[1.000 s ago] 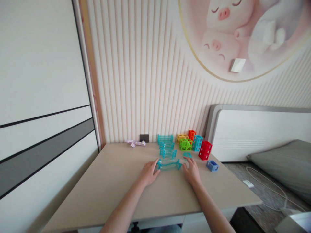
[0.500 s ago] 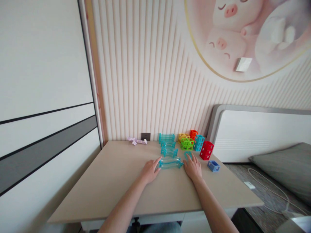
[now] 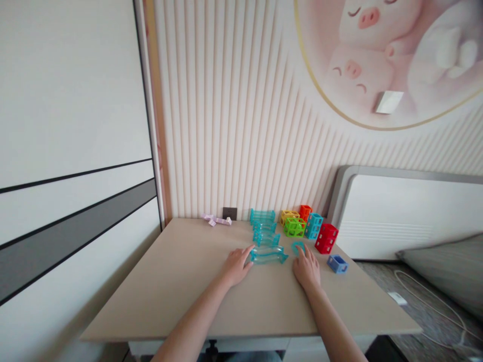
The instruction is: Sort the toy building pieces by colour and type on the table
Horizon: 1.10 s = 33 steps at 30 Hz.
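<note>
My left hand (image 3: 237,266) has its thumb and forefinger at either side of the left end of a clear teal tube piece (image 3: 268,254), which lies crosswise on the table. To the right of that tube, my right hand (image 3: 307,269) rests low over the tabletop with fingers stretched out. Its fingertips reach a small teal piece (image 3: 297,246), partly hidden by them. Behind the nearest tube, several more teal pieces (image 3: 266,238) lie in a row running back towards the wall.
Coloured block frames stand at the back right: yellow (image 3: 289,216), green (image 3: 294,227), orange (image 3: 305,212), blue (image 3: 313,225) and red (image 3: 326,238). A periwinkle block (image 3: 337,264) lies nearer. Lilac pieces (image 3: 217,220) lie near the wall socket (image 3: 230,213). The table (image 3: 181,281) meets a ribbed wall.
My right hand has drawn away from the tube's right end, its thumb now apart from it. The left hand stays at the left end. The view has shifted slightly.
</note>
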Available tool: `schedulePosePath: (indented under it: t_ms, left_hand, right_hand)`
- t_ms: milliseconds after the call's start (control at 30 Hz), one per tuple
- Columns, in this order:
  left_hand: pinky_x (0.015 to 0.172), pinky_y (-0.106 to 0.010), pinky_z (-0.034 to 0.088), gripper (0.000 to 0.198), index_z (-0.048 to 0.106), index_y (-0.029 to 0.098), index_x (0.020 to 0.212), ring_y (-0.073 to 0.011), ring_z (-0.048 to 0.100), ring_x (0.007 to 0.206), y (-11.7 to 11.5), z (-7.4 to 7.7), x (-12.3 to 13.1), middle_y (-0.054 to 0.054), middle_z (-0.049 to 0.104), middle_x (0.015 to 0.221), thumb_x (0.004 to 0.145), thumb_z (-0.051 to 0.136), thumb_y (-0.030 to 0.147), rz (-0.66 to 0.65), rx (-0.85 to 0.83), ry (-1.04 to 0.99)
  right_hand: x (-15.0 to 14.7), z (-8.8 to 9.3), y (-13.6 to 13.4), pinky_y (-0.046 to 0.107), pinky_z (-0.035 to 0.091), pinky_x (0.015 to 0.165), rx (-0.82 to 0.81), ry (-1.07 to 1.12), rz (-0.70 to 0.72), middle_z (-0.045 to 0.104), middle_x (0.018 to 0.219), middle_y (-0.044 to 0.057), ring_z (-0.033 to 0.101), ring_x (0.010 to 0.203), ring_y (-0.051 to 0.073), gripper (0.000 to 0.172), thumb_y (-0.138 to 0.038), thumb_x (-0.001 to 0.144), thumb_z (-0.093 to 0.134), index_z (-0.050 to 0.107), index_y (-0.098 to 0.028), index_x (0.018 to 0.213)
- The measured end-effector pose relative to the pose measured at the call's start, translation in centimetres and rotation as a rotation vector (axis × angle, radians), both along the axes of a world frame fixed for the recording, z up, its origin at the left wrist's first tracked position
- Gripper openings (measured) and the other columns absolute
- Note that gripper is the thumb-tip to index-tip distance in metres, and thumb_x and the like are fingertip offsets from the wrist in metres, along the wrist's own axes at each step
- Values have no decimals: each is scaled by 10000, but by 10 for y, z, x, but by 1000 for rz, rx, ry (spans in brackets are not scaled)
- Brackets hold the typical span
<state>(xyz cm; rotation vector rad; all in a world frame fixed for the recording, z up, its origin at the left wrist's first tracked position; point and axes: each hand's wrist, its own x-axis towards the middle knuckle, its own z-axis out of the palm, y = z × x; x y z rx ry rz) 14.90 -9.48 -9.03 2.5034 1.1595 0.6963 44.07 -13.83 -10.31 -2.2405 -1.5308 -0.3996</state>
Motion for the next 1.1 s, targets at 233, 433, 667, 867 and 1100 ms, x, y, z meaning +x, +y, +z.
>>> schedulePosePath:
  t_ms: [233, 433, 667, 867, 1100]
  left_hand:
    - [1054, -434, 442, 700, 264, 278, 1544, -239, 600, 1172, 4, -9, -2, -89, 642, 1296, 911, 561, 309, -13, 19, -69]
    - [1086, -414, 424, 420, 519, 209, 1364, -236, 560, 1230, 53, -5, -35, -111, 631, 1284, 954, 448, 267, 235, 113, -176]
    - [1033, -449, 424, 480, 520, 190, 1355, -304, 557, 1219, 126, 4, -83, -149, 646, 1188, 881, 487, 126, 608, 71, -131]
    - [920, -366, 471, 428, 570, 196, 1291, -271, 640, 1082, 149, -7, -86, -126, 681, 1096, 867, 547, 140, 613, 7, -112]
    - [947, -393, 472, 264, 620, 209, 1133, -271, 627, 1040, 143, -13, -95, -99, 653, 1012, 901, 501, 168, 668, 67, -279]
  right_hand:
    - [-5, 5, -4, 440, 396, 1069, 185, 34, 67, 485, 1460, 185, 476, 1340, 301, 573, -96, 852, 368, 498, -119, 1410]
    - [-8, 1, -4, 479, 432, 1032, 325, 81, 187, 569, 1334, 165, 527, 1250, 302, 535, -150, 853, 382, 508, -158, 1372]
    - [-5, -4, 2, 479, 457, 1015, 413, 122, 254, 610, 1260, 153, 565, 1203, 300, 489, -189, 861, 388, 537, -168, 1326]
    - [-9, -8, 1, 510, 465, 1005, 431, 141, 291, 617, 1248, 135, 570, 1196, 309, 437, -229, 892, 400, 533, -211, 1308]
    - [-25, 7, -6, 522, 519, 942, 555, 107, 409, 656, 1183, 126, 615, 1128, 308, 356, -229, 920, 447, 575, -244, 1251]
